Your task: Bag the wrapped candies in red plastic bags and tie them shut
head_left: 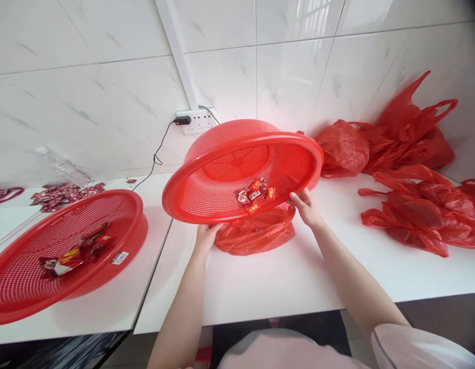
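A red plastic colander basket (191, 192) is tipped toward me, its opening facing my body. Several wrapped candies (255, 195) lie at its lowered side. My right hand (304, 205) grips the right part of the rim, thumb over the edge. Under the rim at the left, my left hand (207, 236) supports the basket, its fingers partly hidden. A red plastic bag (256, 238) sits on the white table below the lowered rim, between my hands; its upper part is hidden by the basket.
Another red basket (125, 225) with a few wrapped snacks stands at left. Behind it are a pile of patterned red packets (64, 195) and a clear bottle (68, 166). Filled red bags (418, 215) lie at right. A power strip (199, 122) with a cable is on the wall.
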Demonstrator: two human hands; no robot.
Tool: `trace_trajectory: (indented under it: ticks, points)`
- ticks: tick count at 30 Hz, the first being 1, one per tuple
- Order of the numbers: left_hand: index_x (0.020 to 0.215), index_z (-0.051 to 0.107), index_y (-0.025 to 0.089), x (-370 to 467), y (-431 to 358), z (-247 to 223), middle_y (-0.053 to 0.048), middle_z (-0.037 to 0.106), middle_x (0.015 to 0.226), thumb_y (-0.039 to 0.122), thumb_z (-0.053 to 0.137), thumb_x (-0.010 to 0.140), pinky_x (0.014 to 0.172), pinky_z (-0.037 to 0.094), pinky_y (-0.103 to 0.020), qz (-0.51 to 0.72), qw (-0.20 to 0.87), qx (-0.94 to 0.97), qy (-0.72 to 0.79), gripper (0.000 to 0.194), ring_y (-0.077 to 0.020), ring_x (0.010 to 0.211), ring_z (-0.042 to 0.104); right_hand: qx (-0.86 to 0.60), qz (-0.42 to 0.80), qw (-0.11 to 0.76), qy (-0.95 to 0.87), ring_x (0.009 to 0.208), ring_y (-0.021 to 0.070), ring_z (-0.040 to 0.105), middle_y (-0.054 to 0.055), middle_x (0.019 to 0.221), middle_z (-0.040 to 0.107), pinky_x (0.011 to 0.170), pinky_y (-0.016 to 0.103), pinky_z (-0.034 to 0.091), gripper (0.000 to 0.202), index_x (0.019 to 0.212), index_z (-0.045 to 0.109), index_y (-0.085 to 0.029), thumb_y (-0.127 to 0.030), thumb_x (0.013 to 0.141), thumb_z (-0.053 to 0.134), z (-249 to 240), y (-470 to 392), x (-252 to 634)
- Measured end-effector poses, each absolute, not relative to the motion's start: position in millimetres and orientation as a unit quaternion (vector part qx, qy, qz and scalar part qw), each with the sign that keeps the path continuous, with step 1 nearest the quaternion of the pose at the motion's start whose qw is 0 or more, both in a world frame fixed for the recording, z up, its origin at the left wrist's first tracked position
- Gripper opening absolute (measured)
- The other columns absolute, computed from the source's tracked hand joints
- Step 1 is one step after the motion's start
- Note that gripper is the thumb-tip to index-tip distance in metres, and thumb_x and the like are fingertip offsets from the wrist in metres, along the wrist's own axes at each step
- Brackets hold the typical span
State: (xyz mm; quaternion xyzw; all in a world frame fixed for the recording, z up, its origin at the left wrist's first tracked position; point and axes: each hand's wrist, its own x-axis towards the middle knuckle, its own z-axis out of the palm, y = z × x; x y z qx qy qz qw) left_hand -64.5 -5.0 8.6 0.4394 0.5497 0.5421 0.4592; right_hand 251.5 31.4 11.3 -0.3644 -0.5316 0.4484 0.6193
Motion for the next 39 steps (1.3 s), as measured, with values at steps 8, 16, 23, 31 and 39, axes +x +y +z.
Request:
trace_trajectory:
  ticks: [8, 16, 23, 31, 39]
  points:
    - [0.092, 0.069, 0.016, -66, -2, 5, -0.003, 0.07, 0.081, 0.031, 0.08, 0.059, 0.072, 0.049, -0.028, 0.575, 0.487, 0.391, 0.528, 0.038, -0.0176, 0.075, 0.064, -0.412, 0.368, 0.649, -0.524, 0.102, 0.0217, 0.065, 0.005, 0.106, 0.068, 0.093, 0.043, 0.053, 0.036, 0.105, 0.055, -0.024, -0.053, 0.084, 0.06, 3, 34, 251]
    - [0.106, 0.056, 0.022, -81, 5, 11, -0.004, 0.063, 0.102, 0.037, 0.071, 0.064, 0.071, 0.048, -0.027, 0.639, 0.405, 0.292, 0.585, 0.048, -0.018, 0.089, 0.063, -0.415, 0.366, 0.668, -0.499, 0.103, 0.0211, 0.065, 0.005, 0.115, 0.064, 0.087, 0.039, 0.056, 0.035, 0.112, 0.052, -0.027, -0.05, 0.087, 0.057, 17, 31, 245]
    - [0.109, 0.044, 0.029, -141, 4, 28, 0.001, 0.051, 0.09, 0.042, 0.05, 0.07, 0.055, 0.035, -0.02, 0.792, 0.208, 0.186, 0.543, 0.042, -0.0095, 0.064, 0.051, -0.415, 0.447, 0.667, -0.427, 0.071, 0.0153, 0.068, 0.0, 0.096, 0.068, 0.065, 0.031, 0.06, 0.034, 0.102, 0.047, -0.028, -0.054, 0.083, 0.058, 33, 23, 238]
    - [0.088, 0.034, 0.025, -148, -4, 34, 0.002, 0.038, 0.079, 0.049, 0.043, 0.07, 0.046, 0.023, -0.023, 0.79, 0.192, 0.13, 0.567, 0.031, -0.0089, 0.05, 0.033, -0.399, 0.507, 0.634, -0.426, 0.066, 0.017, 0.07, -0.002, 0.087, 0.069, 0.06, 0.031, 0.06, 0.036, 0.097, 0.048, -0.027, -0.055, 0.08, 0.062, 46, 12, 233]
    - [0.094, 0.035, 0.026, -145, -2, 29, 0.005, 0.048, 0.074, 0.052, 0.036, 0.086, 0.044, 0.024, -0.02, 0.819, 0.131, 0.165, 0.534, 0.027, -0.0075, 0.046, 0.034, -0.362, 0.604, 0.591, -0.395, 0.064, 0.0161, 0.07, -0.001, 0.083, 0.071, 0.064, 0.031, 0.061, 0.033, 0.094, 0.054, -0.025, -0.052, 0.079, 0.066, 65, -1, 213]
